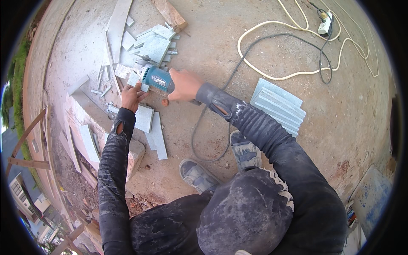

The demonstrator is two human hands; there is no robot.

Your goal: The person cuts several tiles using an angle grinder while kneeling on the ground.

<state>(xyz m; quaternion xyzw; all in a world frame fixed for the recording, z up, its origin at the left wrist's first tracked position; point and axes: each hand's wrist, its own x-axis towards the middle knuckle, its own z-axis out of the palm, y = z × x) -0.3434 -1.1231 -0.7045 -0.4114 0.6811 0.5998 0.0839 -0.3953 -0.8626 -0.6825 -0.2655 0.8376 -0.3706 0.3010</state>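
My right hand (pixel 185 85) is wrapped round the rear of a teal angle grinder (pixel 157 77), whose metal head points left toward the tile pieces. Just below the grinder's head, my left hand (pixel 131 97) pinches a small pale grey tile piece (pixel 134 79). The grinder partly covers that piece, and I cannot tell whether the disc touches it. Beyond the tool lies a heap of cut tile pieces (pixel 156 47), several of them thin strips. Nearer me, a squarish tile (pixel 144 118) and a longer notched tile (pixel 157 138) rest by my left forearm.
A fanned stack of tiles (pixel 278 106) lies on the ground to the right. A dark cable (pixel 231 78) and a cream cable (pixel 276 77) loop across the floor near a white socket block (pixel 325 24). A stone block (pixel 135 155) sits left of my sandals (pixel 197 175); a timber piece (pixel 171 15) lies far ahead.
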